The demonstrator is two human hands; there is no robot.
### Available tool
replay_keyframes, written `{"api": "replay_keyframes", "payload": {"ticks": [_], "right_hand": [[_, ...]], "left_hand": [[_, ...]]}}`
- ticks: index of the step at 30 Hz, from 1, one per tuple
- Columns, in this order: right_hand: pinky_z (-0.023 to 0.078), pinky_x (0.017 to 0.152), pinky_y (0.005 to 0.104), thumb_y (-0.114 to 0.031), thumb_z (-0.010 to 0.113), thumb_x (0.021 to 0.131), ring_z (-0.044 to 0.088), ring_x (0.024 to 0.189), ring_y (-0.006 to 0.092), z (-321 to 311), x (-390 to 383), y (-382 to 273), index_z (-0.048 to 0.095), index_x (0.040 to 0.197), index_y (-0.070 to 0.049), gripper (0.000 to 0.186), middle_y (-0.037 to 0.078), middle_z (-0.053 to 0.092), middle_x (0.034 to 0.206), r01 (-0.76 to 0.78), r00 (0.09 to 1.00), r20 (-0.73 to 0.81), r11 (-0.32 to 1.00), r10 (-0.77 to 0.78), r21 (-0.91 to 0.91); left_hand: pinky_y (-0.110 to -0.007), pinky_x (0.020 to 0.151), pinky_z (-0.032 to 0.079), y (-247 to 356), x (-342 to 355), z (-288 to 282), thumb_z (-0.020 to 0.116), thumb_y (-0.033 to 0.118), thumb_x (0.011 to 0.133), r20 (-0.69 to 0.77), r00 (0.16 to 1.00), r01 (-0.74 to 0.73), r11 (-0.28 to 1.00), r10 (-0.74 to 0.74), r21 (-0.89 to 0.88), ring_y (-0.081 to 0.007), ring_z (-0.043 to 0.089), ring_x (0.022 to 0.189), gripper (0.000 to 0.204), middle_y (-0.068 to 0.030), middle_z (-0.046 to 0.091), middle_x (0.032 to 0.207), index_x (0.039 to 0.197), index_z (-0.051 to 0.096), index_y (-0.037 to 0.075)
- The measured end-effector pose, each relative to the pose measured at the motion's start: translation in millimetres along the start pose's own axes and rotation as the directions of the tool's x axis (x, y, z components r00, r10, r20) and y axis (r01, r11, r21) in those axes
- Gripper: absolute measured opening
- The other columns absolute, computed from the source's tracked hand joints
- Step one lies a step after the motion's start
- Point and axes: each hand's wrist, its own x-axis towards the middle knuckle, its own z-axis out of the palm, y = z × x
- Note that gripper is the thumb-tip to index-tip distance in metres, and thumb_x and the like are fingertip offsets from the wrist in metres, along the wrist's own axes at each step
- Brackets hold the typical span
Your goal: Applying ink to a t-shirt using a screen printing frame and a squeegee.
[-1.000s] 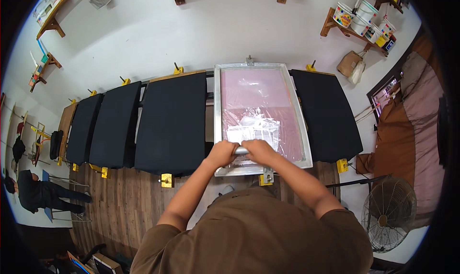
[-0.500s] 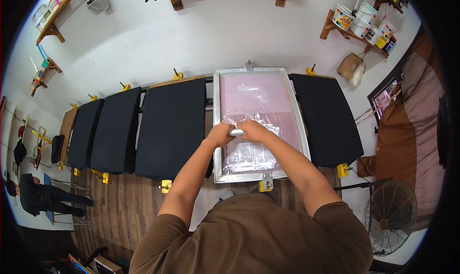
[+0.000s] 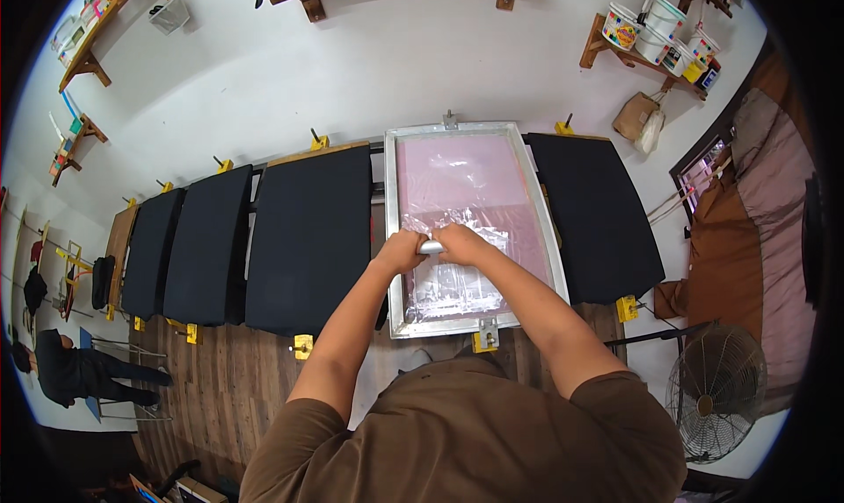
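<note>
Both of my hands are closed on a squeegee with a silvery handle, side by side. My left hand grips its left end and my right hand its right end. Beneath them lies a screen-printing frame with metal edges and a pinkish mesh. Clear, wrinkled, shiny film or tape covers part of that mesh around and below my hands. The squeegee's blade is hidden under my hands. Metal clamps hold the frame at its far edge and near edge.
Black fabric-covered boards stand left and right of the frame, with yellow brackets at their ends. A wire fan stands at the lower right. White tubs sit on a wall shelf. Another person stands far left.
My hands and the squeegee have come very slightly nearer to me over the mesh. My grip is the same. The whole view has shifted a little.
</note>
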Motion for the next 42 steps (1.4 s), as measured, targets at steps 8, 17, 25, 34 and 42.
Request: {"api": "replay_keyframes", "payload": {"ticks": [8,17,25,34,42], "right_hand": [[0.056,0.078,0.0493,-0.011,0.079,0.073,0.069,0.087,0.0410,15,-29,-24,0.062,0.095,-0.003,0.029,0.020,0.070,0.089,-0.018,0.999,-0.036,1.000,0.018,-0.011],[0.056,0.079,0.0485,-0.009,0.079,0.071,0.069,0.088,0.0402,32,-69,-57,0.061,0.099,-0.002,0.034,0.018,0.070,0.091,0.007,0.999,-0.038,1.000,-0.007,0.000],[0.055,0.076,0.0495,-0.007,0.079,0.070,0.067,0.087,0.0394,45,-101,-73,0.059,0.098,-0.002,0.035,0.016,0.067,0.091,0.045,0.998,-0.055,0.999,-0.044,0.019],[0.055,0.076,0.0492,-0.010,0.078,0.072,0.068,0.087,0.0396,37,-99,-74,0.059,0.098,-0.002,0.034,0.017,0.068,0.091,0.038,0.997,-0.063,0.999,-0.037,0.026],[0.055,0.078,0.0491,-0.011,0.071,0.076,0.070,0.086,0.0402,-9,-44,-40,0.064,0.099,-0.007,0.024,0.020,0.070,0.087,-0.007,1.000,0.000,0.995,0.007,0.095]], "left_hand": [[-0.048,0.077,0.057,13,-34,22,0.071,0.012,0.077,-0.082,0.996,-0.042,0.997,0.047,0.062,-0.0384,0.070,0.081,0.017,-0.0158,0.072,0.084,0.093,0.073,0.012],[-0.050,0.070,0.056,33,-82,40,0.068,0.008,0.076,-0.075,0.996,-0.039,0.997,0.045,0.071,-0.0393,0.070,0.073,0.023,-0.0193,0.069,0.075,0.098,0.073,0.008],[-0.050,0.067,0.056,54,-114,51,0.065,0.006,0.076,-0.101,0.994,-0.030,0.999,0.032,0.013,-0.0405,0.069,0.072,0.032,-0.0213,0.069,0.076,0.108,0.071,0.007],[-0.051,0.070,0.056,56,-111,41,0.067,0.007,0.076,-0.070,0.997,-0.036,0.999,0.038,0.021,-0.0404,0.069,0.074,0.018,-0.0202,0.070,0.076,0.094,0.071,0.006],[-0.049,0.078,0.057,35,-49,-9,0.075,0.018,0.079,-0.050,0.998,-0.034,0.999,0.034,0.006,-0.0398,0.070,0.082,0.015,-0.0181,0.072,0.084,0.091,0.073,0.010]]}}
